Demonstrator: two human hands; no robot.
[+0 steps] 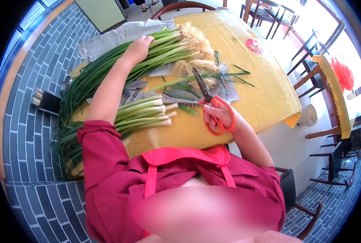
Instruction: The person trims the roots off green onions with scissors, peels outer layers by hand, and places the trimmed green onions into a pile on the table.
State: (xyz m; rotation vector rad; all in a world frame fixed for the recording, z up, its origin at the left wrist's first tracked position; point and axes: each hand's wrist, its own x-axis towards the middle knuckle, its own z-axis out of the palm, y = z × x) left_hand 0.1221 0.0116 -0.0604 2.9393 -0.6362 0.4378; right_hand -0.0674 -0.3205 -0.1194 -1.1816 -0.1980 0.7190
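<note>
A large heap of green onions (119, 67) lies across the table, its pale roots (194, 42) pointing right. My left hand (138, 49) is on top of the heap, fingers curled round some of the stalks near their white ends. In my right hand (219, 115) is a pair of scissors (205, 88) with red-orange handles. The dark blades point up and away, close to a pile of cut roots (196, 69). Nearer to me lies a bunch of green onions (146, 113) with rootless white ends. Loose green scraps (180, 94) lie between the two groups.
Newspaper (127, 34) lies under the heap on the yellow-covered table (253, 89). A dark holder (49, 102) with sticks stands by the brick wall at left. At right are chairs (332, 162), a bin (308, 115) and another table (332, 93) with a red bag.
</note>
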